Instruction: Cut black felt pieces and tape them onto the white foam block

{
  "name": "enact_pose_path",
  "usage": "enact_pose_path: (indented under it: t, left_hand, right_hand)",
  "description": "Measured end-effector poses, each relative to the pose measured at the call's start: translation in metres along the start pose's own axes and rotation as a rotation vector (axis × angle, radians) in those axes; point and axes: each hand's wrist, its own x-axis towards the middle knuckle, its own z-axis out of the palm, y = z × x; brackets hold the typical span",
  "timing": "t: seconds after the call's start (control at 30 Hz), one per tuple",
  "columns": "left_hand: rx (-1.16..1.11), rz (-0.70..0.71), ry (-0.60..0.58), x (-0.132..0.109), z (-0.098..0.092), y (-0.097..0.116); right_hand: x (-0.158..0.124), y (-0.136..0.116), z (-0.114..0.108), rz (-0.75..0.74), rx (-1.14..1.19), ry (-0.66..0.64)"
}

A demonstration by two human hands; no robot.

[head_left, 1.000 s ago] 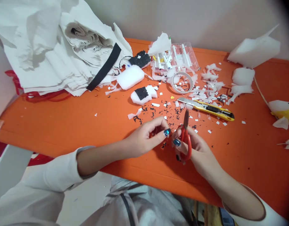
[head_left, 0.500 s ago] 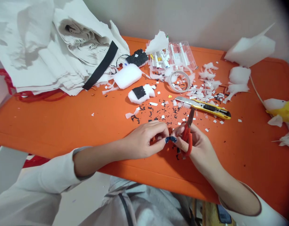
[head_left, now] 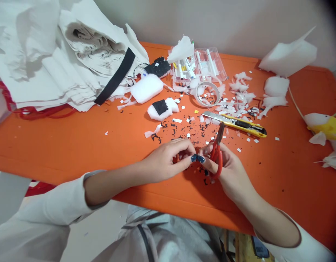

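Over the near middle of the table, my left hand (head_left: 164,162) is closed in a pinch, thumb and forefinger meeting. Its fingertips touch those of my right hand (head_left: 229,173). Whatever is held between the two thumbs, with their dark blue nails, is too small and covered to make out. Red-handled scissors (head_left: 218,160) hang on my right hand, their blades pointing up and away from me. Tiny black and white scraps (head_left: 181,129) lie just beyond both hands. A white foam piece with a black patch (head_left: 154,112) rests behind the left hand.
A yellow box cutter (head_left: 244,126) lies beyond the scissors, blade out. Behind it are a tape roll (head_left: 197,100) and a clear case of markers (head_left: 224,74). White sheets (head_left: 47,82) and a black strip (head_left: 116,76) fill the back left. A yellow-and-white figure (head_left: 328,127) is at right.
The view has shifted very slightly, so things appear a little further left. Both hands keep their fingertips together, and the scissors stay in my right hand.
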Motion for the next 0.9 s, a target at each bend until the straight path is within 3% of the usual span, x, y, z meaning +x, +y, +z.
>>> enact_pose_path:
  t: [0.2,0.4,0.53,0.9]
  left_hand:
    - [-0.275,-0.076,-0.001,0.001,0.000,0.000]
    - [-0.434,-0.009,0.133,0.004,-0.002,0.001]
    - [-0.439,0.013,0.144,0.002,-0.003,-0.001]
    - [-0.320,0.021,0.054,0.001,-0.012,0.003]
  right_hand:
    - [-0.003,0.001,-0.002,0.020,0.036,-0.040]
    - [-0.012,0.008,-0.008,0.187,0.095,-0.365]
    - [-0.017,0.008,-0.006,0.212,0.018,-0.504]
    - [-0.014,-0.002,-0.011,0.191,-0.072,-0.501]
